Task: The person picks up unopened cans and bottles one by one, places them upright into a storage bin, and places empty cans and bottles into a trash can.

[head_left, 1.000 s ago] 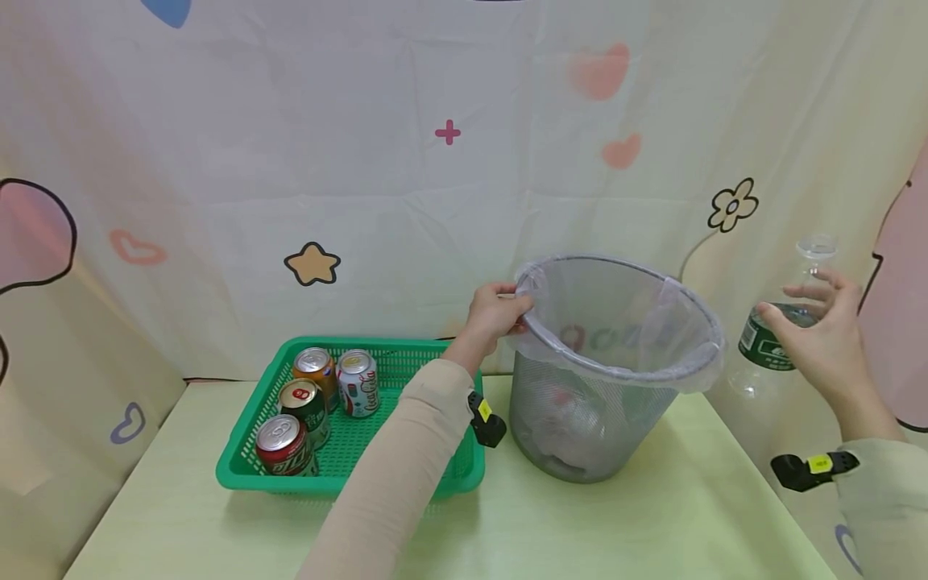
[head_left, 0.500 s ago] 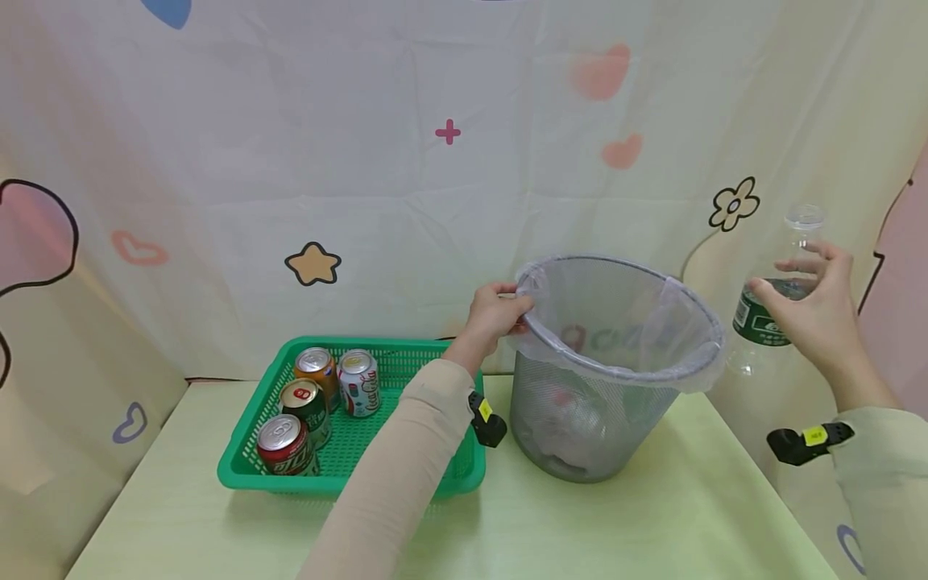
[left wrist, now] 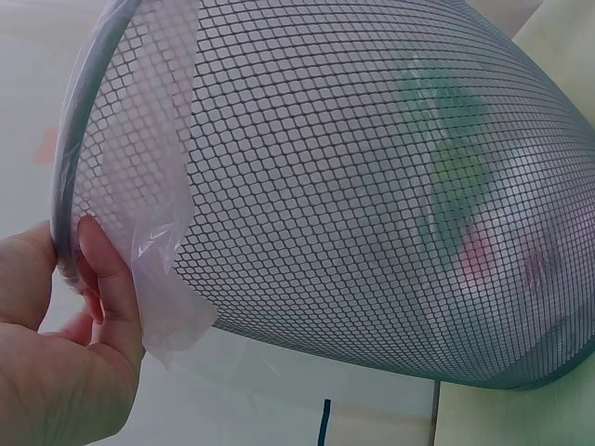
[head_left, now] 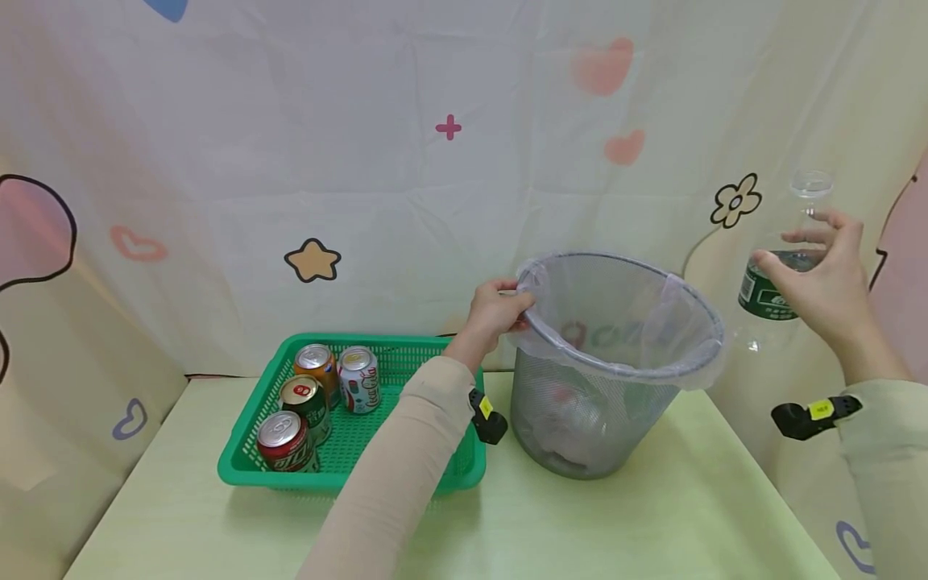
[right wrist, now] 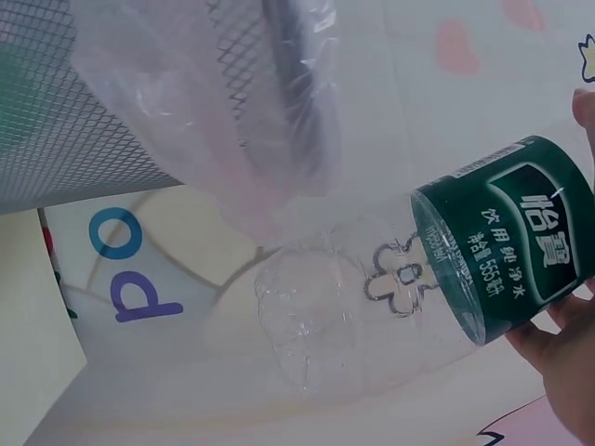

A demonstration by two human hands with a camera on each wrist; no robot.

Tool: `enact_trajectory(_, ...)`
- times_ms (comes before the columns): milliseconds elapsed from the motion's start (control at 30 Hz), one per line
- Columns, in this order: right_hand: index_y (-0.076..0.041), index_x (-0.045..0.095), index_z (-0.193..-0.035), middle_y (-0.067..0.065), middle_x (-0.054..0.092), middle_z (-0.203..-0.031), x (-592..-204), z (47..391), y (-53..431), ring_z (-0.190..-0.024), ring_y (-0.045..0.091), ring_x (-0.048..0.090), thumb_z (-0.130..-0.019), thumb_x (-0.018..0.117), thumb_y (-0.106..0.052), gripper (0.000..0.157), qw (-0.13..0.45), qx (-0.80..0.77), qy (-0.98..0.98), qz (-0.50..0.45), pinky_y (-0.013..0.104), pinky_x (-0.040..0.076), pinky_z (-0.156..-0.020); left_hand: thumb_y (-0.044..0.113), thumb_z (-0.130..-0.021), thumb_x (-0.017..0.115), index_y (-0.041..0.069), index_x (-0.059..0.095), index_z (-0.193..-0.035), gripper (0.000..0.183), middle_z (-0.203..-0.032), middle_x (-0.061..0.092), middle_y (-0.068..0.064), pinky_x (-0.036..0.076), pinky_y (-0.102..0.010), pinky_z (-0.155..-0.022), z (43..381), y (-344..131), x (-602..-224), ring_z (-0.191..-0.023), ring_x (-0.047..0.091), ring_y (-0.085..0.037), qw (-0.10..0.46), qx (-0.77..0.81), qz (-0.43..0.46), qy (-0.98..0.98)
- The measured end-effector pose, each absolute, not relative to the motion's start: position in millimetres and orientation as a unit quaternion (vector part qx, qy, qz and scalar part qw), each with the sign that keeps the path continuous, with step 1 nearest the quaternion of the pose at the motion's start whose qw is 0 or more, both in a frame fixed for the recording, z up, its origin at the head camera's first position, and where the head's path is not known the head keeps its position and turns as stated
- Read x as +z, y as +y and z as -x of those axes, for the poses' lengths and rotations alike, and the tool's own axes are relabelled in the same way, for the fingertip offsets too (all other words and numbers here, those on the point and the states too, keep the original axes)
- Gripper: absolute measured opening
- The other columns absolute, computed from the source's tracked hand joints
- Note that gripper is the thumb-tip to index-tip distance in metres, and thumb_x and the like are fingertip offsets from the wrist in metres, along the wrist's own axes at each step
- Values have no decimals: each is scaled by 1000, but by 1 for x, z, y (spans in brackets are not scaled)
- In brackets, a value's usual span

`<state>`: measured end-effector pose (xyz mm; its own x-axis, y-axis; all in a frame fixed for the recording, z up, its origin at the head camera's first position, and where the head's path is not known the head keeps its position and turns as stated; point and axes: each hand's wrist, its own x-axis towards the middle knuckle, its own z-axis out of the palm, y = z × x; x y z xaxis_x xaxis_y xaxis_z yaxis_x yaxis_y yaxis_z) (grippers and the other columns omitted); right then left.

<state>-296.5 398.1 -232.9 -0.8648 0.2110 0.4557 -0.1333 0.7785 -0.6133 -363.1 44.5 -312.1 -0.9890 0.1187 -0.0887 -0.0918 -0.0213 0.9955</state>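
My left hand point(head_left: 496, 310) pinches the rim of a grey mesh wastebasket point(head_left: 573, 427) lined with a thin, pale plastic bag point(left wrist: 158, 251). The basket leans on its base, and crumpled green and red waste point(left wrist: 456, 167) shows through the mesh in the left wrist view. Off to the right, my right hand point(head_left: 830, 290) grips a clear plastic bottle point(right wrist: 325, 316) with a green label, around its middle. The bottle stands upright in the air, to the right of the basket's rim and apart from it. No cap shows on its neck.
On the table's left stands a green plastic basket point(head_left: 402, 354) holding several drink cans, among them a white Coca-Cola can point(head_left: 358, 387) and a red can point(head_left: 283, 441). The pale green table point(head_left: 536, 532) ends at a right edge below the bottle. A patterned cloth hangs behind.
My right hand has risen steadily with the bottle beside the basket. My left hand keeps its hold on the rim, and the wastebasket stays where it was.
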Motion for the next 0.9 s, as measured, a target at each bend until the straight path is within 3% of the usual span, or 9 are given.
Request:
enact_trajectory(133,-40,9,-137,-24,40,-115,-227,298,396,-101,8,43,-85,60,-36,72,264,325,-908,20,28,38,-66,13,-84,63,7,51,-125,43,-94,62,-7,52,-20,-55,363,45,-313,-63,58,-12,73,715,-9,695)
enact_trajectory(267,-40,9,-137,-23,40,-116,-222,300,393,-102,8,44,-85,60,-36,73,265,322,-909,15,41,43,-70,13,-84,63,7,51,-125,43,-93,61,-7,52,-20,-54,364,45,-313,-63,58,-12,72,715,-6,695)
enact_trajectory(367,-40,8,-137,-23,39,-117,-219,302,391,-103,7,44,-85,60,-37,74,265,323,-909,11,53,41,-77,13,-84,63,6,51,-125,43,-92,61,-7,52,-20,-54,364,45,-314,-63,58,-12,71,715,-5,696)
enact_trajectory(733,-40,10,-137,-21,42,-120,-201,308,379,-108,8,44,-84,61,-37,74,258,325,-910,-3,33,38,-71,14,-84,62,6,51,-125,44,-93,61,-7,52,-20,-55,364,43,-314,-64,58,-12,72,713,-10,697)
enact_trajectory(900,-40,10,-137,-16,42,-124,-193,311,371,-111,15,44,-84,62,-37,74,253,325,-911,-15,36,39,-74,14,-84,62,6,50,-126,44,-94,61,-7,52,-19,-54,364,42,-314,-64,58,-12,73,714,-12,696)
